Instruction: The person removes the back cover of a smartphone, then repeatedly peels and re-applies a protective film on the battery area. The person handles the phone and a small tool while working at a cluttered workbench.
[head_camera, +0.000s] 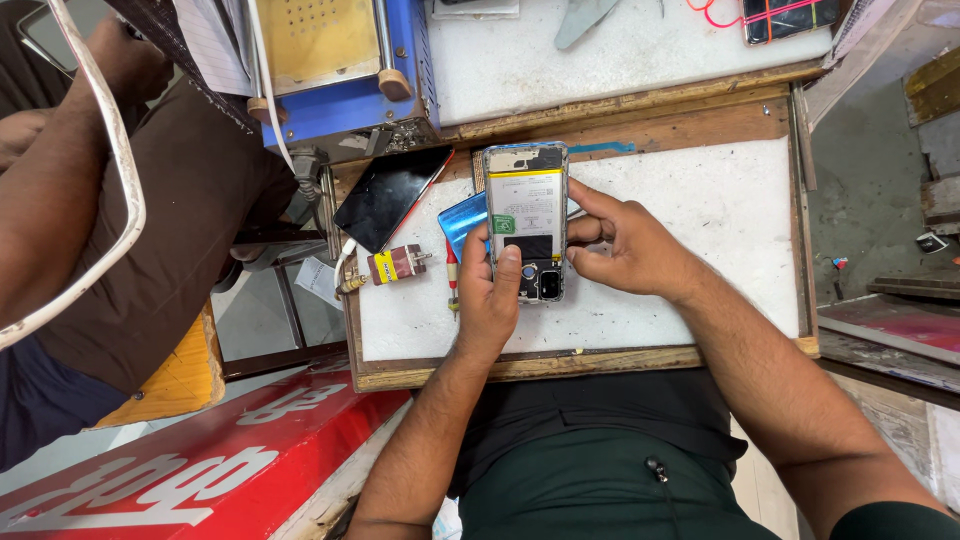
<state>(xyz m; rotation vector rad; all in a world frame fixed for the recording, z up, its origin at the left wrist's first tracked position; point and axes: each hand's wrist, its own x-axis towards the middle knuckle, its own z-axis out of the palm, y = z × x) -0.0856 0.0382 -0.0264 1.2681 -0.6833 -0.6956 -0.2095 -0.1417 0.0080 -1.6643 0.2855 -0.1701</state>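
An opened smartphone with its back cover off lies lengthwise on the white work mat, its battery and camera module showing. My left hand grips its near left edge, thumb resting on the inner board. My right hand holds the right edge, fingers curled against the frame. A blue back cover lies under the phone's left side.
A black phone lies at the mat's left corner beside a small brown and yellow part and a red-handled tool. A blue machine stands behind. Another person's arm is at the left. A second phone with red wires sits at the back right.
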